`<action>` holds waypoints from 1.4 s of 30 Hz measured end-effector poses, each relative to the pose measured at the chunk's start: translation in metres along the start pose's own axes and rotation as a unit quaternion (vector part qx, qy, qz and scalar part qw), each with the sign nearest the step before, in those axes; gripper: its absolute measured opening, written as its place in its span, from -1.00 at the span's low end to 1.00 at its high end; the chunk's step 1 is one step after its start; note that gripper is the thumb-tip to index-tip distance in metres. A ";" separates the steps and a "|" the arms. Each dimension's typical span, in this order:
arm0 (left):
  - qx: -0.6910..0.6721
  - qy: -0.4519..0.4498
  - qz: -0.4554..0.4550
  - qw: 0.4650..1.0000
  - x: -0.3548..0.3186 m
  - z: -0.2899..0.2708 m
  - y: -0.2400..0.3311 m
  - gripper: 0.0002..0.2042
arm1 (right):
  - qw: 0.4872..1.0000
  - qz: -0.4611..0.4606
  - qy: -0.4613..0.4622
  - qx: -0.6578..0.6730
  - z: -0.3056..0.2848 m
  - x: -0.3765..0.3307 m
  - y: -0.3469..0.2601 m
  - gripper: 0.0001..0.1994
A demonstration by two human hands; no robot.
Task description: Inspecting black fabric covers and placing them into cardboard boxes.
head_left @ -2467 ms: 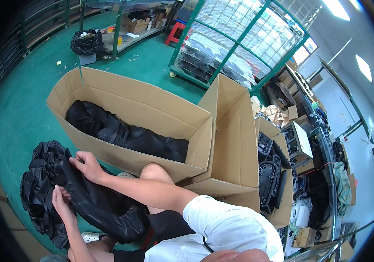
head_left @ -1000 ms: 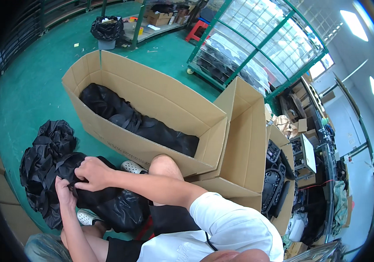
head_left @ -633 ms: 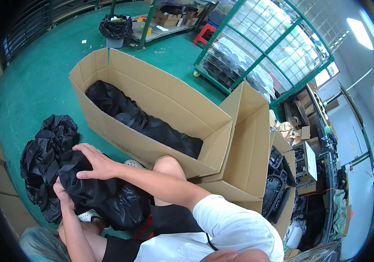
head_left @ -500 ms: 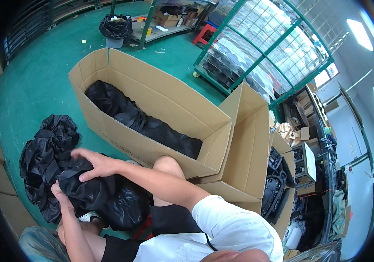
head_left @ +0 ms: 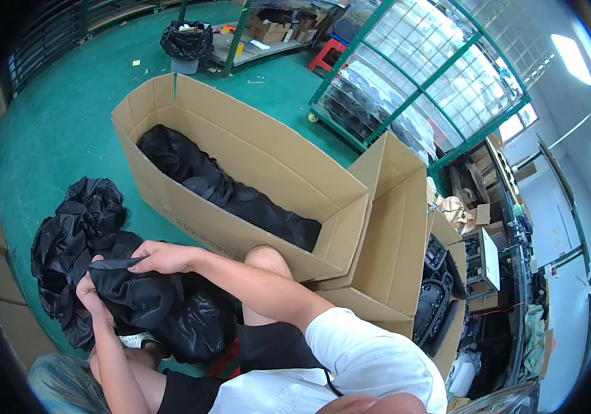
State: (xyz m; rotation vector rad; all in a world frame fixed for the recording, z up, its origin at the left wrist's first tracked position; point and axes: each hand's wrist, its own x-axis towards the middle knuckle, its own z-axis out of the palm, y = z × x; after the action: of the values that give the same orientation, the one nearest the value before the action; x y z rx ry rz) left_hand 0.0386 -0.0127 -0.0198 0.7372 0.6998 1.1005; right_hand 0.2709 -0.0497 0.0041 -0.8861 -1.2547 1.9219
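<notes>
Leftmost of the grip: crumpled black heap (head_left: 61, 255) on the green floor (head_left: 47, 148), just beside the left hand; whether it is one piece with the held cloth cannot be told. Left hand (head_left: 93, 298): grasping the edge of the black cloth (head_left: 137, 300), its fingers partly hidden behind the material. The cloth lies between and below both hands, spreading in loose, shiny folds towards the person's legs. Right hand (head_left: 164, 257): pinching the same edge, thumb and fingers closed on it, a short folded strip running between the two holds. Right of the grip: bent knee (head_left: 266, 259), then a long open carton (head_left: 199, 224) with another black bundle (head_left: 226, 190) lying inside, well apart from the fingers; further right, a second carton (head_left: 395, 241). Judgement: the step appears to be working along the cloth's edge. Best done with the left pinch as anchor and the right sliding outward in small passes, keeping the strip lightly taut. Slack should be fed from the lower folds; pulling against the heap's weight could drag the edge free or twist the layers.
</notes>
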 end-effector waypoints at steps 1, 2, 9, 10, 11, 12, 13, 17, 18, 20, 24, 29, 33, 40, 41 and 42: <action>0.000 0.000 0.001 1.000 0.003 -0.005 -0.002 -0.68 | 1.000 0.000 0.000 -0.001 0.001 -0.001 -0.001 -0.70; -0.019 -0.015 0.007 1.000 0.007 -0.014 -0.006 -0.63 | 1.000 -0.001 0.025 0.017 0.003 -0.002 -0.004 -0.63; -0.003 0.035 0.018 0.999 0.009 -0.040 -0.017 -0.53 | 0.993 0.066 0.073 0.065 0.007 -0.011 -0.016 -0.36; -0.003 0.038 0.018 0.999 0.004 -0.035 -0.014 -0.53 | 0.993 0.068 0.070 0.065 0.008 -0.010 -0.012 -0.36; -0.002 0.044 0.008 0.999 0.002 -0.018 -0.009 -0.58 | 0.993 0.059 0.052 0.092 0.006 -0.013 -0.012 -0.40; -0.001 0.052 -0.002 0.999 0.002 -0.008 -0.007 -0.62 | 0.991 0.052 0.034 0.121 0.003 -0.016 -0.010 -0.43; -0.001 0.050 -0.001 0.999 0.005 -0.009 -0.006 -0.62 | 0.991 0.050 0.035 0.119 0.001 -0.019 -0.011 -0.43; -0.001 -0.126 0.005 0.992 0.009 -0.006 -0.003 -0.80 | 0.972 0.107 -0.039 0.208 -0.005 -0.028 -0.009 -0.52; 0.019 -0.106 -0.005 0.994 0.005 -0.004 -0.001 -0.84 | 0.962 0.130 -0.066 0.230 -0.005 -0.030 -0.008 -0.55; 0.032 -0.098 0.012 0.995 0.002 -0.012 0.000 -0.83 | 0.964 0.144 -0.080 0.211 -0.003 -0.028 -0.007 -0.55; 0.176 -0.075 0.026 0.981 0.003 0.000 0.006 -0.69 | 0.961 0.197 -0.007 0.193 -0.002 -0.034 -0.022 -0.55; 0.074 -0.111 -0.035 0.990 0.012 0.022 0.003 -0.66 | 0.951 0.057 0.022 0.302 -0.020 -0.042 -0.017 -0.49; -0.003 -0.103 -0.101 0.990 0.008 0.016 0.001 -0.73 | 0.932 -0.026 0.003 0.361 -0.023 -0.030 -0.012 -0.41; 0.076 -0.157 -0.154 0.973 -0.004 0.017 0.017 -0.69 | 0.885 -0.134 -0.046 0.444 -0.026 -0.027 -0.020 -0.44; 0.150 -0.172 -0.158 0.961 -0.003 0.015 0.016 -0.69 | 0.886 -0.144 -0.011 0.440 -0.025 -0.027 -0.022 -0.45; 0.223 -0.186 -0.160 0.944 -0.002 0.011 0.015 -0.69 | 0.886 -0.143 -0.011 0.440 -0.027 -0.027 -0.022 -0.45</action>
State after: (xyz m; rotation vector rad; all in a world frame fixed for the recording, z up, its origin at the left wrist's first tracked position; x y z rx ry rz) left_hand 0.0394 -0.0128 -0.0012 1.1368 0.7180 0.4834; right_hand 0.3116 -0.0520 0.0209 -0.1825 -0.3655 1.9451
